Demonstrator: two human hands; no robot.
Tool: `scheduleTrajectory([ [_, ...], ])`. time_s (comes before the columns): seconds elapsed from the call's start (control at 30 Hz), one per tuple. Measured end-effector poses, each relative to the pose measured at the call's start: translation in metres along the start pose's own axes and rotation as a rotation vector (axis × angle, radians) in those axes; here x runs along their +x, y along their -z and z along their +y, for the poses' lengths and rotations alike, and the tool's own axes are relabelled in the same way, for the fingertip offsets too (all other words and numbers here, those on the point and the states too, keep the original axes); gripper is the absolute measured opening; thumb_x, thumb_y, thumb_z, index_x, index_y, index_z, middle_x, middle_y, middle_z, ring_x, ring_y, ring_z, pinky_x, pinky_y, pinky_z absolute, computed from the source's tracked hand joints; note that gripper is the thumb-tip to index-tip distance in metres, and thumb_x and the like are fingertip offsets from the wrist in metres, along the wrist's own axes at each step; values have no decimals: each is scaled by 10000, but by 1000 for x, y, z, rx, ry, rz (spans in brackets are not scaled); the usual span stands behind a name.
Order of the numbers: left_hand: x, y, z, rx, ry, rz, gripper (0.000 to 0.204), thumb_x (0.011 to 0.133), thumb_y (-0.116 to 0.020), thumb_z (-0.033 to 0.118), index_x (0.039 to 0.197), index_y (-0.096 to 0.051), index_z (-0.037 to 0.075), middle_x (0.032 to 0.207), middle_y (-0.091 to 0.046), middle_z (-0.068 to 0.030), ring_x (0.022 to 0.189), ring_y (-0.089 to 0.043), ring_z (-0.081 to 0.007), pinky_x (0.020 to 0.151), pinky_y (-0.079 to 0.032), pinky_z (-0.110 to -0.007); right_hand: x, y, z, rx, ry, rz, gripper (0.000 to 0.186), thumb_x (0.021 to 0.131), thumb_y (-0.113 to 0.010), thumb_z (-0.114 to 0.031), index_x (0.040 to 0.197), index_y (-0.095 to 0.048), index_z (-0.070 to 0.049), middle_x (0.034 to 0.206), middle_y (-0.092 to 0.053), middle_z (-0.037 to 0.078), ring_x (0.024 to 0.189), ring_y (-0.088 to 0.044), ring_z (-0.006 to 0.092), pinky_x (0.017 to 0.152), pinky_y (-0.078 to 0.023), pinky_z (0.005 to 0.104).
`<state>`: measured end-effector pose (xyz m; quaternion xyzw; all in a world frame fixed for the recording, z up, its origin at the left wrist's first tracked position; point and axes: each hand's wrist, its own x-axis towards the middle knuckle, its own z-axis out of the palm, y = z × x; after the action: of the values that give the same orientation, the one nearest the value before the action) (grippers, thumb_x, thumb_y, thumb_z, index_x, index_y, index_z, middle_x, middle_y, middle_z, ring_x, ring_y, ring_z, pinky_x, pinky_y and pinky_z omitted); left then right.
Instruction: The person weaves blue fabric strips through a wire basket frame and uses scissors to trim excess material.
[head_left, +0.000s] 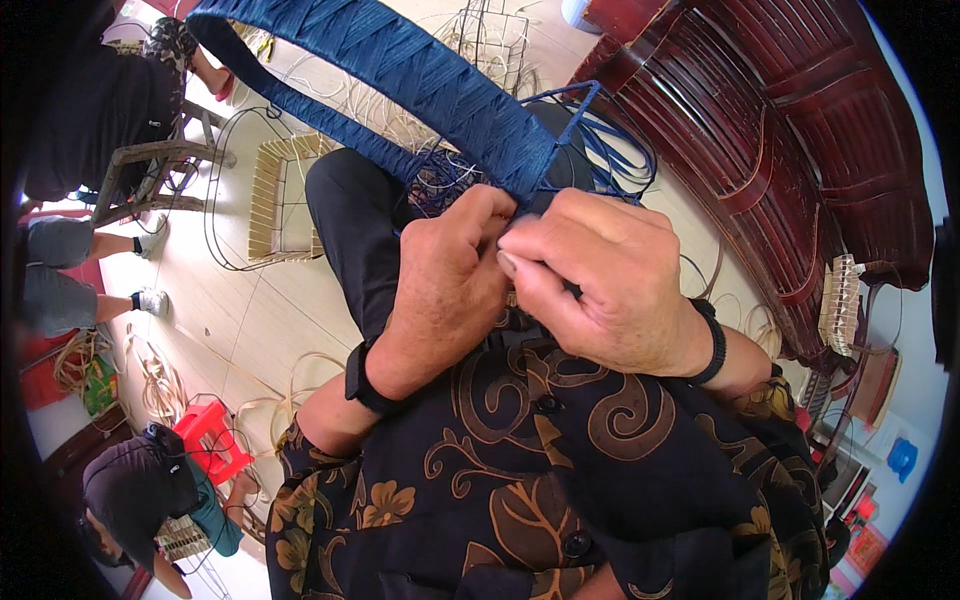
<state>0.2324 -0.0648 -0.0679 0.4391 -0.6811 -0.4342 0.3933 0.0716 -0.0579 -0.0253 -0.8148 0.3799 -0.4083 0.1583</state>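
Note:
A long loop-shaped band, closely wrapped in dark blue strips, rises from my lap and curves away to the upper left. At its near end my left hand is closed, with the fingers gripping the blue work. Right against it, my right hand is closed in a pinch, thumb against forefinger. What lies between those fingertips is hidden. Loose blue strips hang to the right of the band, and a tangle of blue and pale strands shows beneath it, next to my knee.
A dark red wooden bench stands at the right. On the floor at left sits a wire frame partly wrapped in pale strips. Beyond are a wooden stool, a red plastic stool, loose pale strips and several other people.

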Motion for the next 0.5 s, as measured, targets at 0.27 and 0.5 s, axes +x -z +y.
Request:
scheduleTrajectory([
  [0.27, 0, 3, 8, -498, 352, -14, 213, 1012, -553, 138, 892, -645, -13, 685, -632, -33, 524, -514, -59, 495, -422, -208, -1, 17, 21, 549, -402, 144, 200, 993, -515, -121, 974, -644, 31, 846, -695, 67, 730, -639, 114, 665, -527, 272],
  [0.5, 0, 7, 3, -359, 287, 63, 183, 982, -605, 141, 916, -661, -20, 696, -632, -28, 612, -548, -54, 524, -423, -198, -22, -2, 23, 445, -676, -177, 193, 1004, -523, -140, 1028, -650, 4, 744, -632, 12, 662, -576, 64, 598, -458, 222],
])
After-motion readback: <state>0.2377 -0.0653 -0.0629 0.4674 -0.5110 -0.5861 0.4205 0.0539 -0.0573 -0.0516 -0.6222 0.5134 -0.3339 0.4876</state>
